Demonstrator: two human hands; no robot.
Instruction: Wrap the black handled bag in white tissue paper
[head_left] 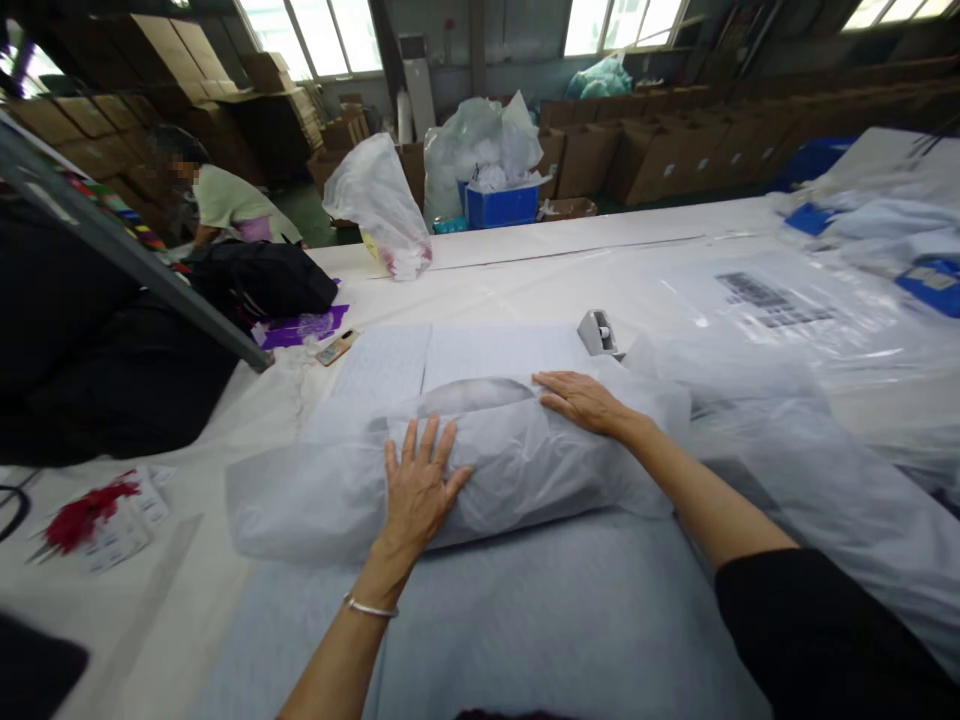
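A long bundle wrapped in cloudy, translucent plastic (517, 465) lies crosswise in front of me, with something grey showing through it. My left hand (420, 485) rests flat on the near left part of the bundle, fingers spread. On its far right edge lies my right hand (581, 400), palm down and fingers stretched out. Neither hand grips anything. Beneath the bundle is a pale blue-grey sheet (570, 610) that also reaches out on the far side. What the wrapping contains cannot be made out.
A grey tape dispenser (598, 332) stands beyond the bundle; a phone (337, 347) lies left of it. Red-stringed tags (94, 520) and black bags (97, 350) are at left, beside a slanting metal bar (142, 250). Plastic sheeting (810, 460) covers the right. A person (240, 205) bends beyond the table.
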